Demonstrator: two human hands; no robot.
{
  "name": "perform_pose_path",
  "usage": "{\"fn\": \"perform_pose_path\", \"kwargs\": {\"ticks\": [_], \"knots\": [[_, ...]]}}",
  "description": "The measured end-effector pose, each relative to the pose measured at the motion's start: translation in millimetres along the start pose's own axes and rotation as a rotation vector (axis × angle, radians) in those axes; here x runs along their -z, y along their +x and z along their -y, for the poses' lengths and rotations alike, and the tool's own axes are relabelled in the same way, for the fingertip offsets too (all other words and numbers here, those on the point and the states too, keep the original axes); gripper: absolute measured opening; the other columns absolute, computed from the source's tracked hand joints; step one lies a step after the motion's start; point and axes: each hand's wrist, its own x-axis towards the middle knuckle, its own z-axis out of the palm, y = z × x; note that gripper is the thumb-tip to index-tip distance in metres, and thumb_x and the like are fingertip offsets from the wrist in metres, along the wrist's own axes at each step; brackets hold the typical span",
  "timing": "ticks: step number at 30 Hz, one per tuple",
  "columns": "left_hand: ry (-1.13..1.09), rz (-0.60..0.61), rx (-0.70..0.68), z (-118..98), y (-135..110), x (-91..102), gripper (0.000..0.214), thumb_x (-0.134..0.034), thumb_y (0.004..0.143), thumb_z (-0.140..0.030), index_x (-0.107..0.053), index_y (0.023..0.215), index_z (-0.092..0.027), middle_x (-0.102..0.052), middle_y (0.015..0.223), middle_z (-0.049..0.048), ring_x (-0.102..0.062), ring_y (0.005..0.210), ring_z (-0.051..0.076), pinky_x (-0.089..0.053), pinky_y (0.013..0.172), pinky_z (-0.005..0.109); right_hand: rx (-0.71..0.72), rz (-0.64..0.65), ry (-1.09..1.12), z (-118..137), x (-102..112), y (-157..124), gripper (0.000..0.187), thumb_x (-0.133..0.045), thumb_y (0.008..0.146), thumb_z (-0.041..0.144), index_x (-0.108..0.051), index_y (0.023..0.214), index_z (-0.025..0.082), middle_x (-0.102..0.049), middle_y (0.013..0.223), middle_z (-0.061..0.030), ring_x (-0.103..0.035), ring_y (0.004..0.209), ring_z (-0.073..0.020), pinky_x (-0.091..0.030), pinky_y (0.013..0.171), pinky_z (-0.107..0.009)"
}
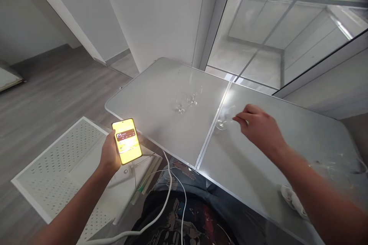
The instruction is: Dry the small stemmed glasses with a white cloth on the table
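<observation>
Now the left hand [110, 157] holds a phone [127, 141] with a bright yellow screen. It is out past the near edge of the grey table [155, 99]. The right hand [260, 128] reaches over the table with bent fingers, their tips right at a clear glass [223, 121] beside the middle seam. It is too blurry to tell if they grip it. Two other glasses [192, 99] stand farther back. A white cloth [291, 197] lies near the right arm.
</observation>
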Motion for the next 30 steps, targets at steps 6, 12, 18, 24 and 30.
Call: {"fn": "perform_pose_path", "kwargs": {"ticks": [6, 12, 18, 24, 30], "knots": [[0.050, -0.046, -0.002, 2.7, 10.0, 21.7, 0.053, -0.058, 0.088, -0.054, -0.067, 0.124, -0.015, -0.077, 0.101, 0.0160, -0.077, 0.081, 0.034, -0.065, 0.066, 0.046, 0.126, 0.016, 0.053, 41.5, -28.6, 38.1, 0.039, -0.046, 0.102, 0.025, -0.073, 0.075, 0.019, -0.059, 0.088, -0.0094, -0.055, 0.085, -0.0210, -0.032, 0.056, -0.031], [0.011, -0.167, 0.088, 5.2, 17.4, 62.0, 0.048, -0.057, 0.089, -0.049, -0.065, 0.124, -0.017, -0.078, 0.098, 0.0131, -0.077, 0.079, 0.035, -0.064, 0.064, 0.051, 0.156, 0.044, 0.105, 56.9, -42.4, 58.2, 0.035, -0.046, 0.103, 0.022, -0.072, 0.079, 0.019, -0.059, 0.094, -0.0093, -0.055, 0.087, -0.0205, -0.034, 0.058, -0.030], [-0.011, -0.274, 0.054, -5.0, 16.3, 118.3, 0.054, -0.058, 0.085, -0.066, -0.071, 0.121, -0.028, -0.077, 0.120, 0.0049, -0.068, 0.115, 0.039, -0.062, 0.086, 0.057, 0.117, 0.051, 0.177, 66.6, -47.1, 67.9, 0.033, -0.045, 0.105, 0.023, -0.073, 0.089, 0.017, -0.059, 0.098, -0.0096, -0.056, 0.082, -0.0194, -0.040, 0.063, -0.030], [-0.033, -0.317, 0.015, 13.3, 48.8, 188.9, 0.059, -0.042, 0.088, -0.073, -0.070, 0.117, -0.030, -0.081, 0.099, 0.0001, -0.071, 0.107, 0.028, -0.058, 0.076, 0.045, 0.090, 0.052, 0.182, 88.9, -55.0, 73.0, 0.030, -0.046, 0.105, 0.024, -0.069, 0.087, 0.016, -0.058, 0.100, -0.0076, -0.054, 0.072, -0.0153, -0.041, 0.060, -0.029], [0.337, -0.521, -0.180, 34.2, 59.7, 162.7, 0.052, -0.043, 0.090, -0.059, -0.074, 0.072, -0.021, -0.076, 0.069, 0.0042, -0.073, 0.074, 0.027, -0.057, 0.066, 0.044, 0.050, 0.068, 0.162, 97.7, -40.2, 70.4, 0.019, -0.051, 0.102, 0.022, -0.067, 0.112, 0.018, -0.062, 0.106, -0.0104, -0.062, 0.089, -0.0214, -0.041, 0.063, -0.030]]}}
